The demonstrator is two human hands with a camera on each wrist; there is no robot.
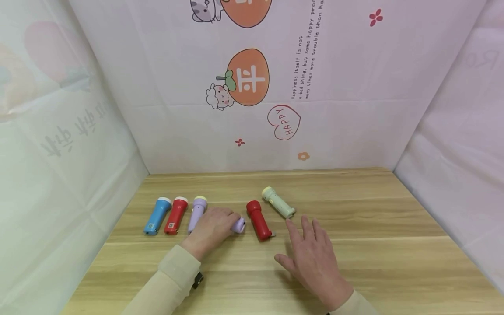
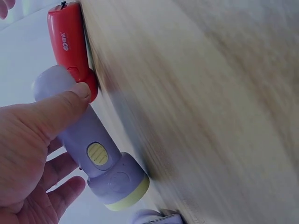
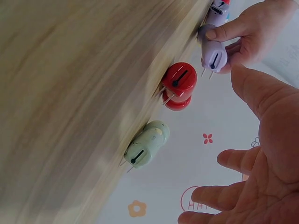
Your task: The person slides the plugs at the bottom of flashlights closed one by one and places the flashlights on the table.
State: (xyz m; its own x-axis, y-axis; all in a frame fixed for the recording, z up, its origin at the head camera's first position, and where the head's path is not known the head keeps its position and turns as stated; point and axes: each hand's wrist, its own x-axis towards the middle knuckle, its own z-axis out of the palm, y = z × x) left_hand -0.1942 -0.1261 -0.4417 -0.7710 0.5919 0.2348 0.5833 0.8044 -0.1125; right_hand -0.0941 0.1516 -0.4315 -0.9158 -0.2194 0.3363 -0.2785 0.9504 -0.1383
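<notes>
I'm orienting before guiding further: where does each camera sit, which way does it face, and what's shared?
Head: worn on the head, facing forward and down at the table; left grip, right grip and both sleeves show.
Left wrist: worn there, facing the held lilac flashlight; left grip shows, other fingertips at the upper-left corner.
Right wrist: worn there, facing past the right grip to the pale green flashlight; left grip shows beyond.
Head and right wrist share the pale green flashlight and both grips.
</notes>
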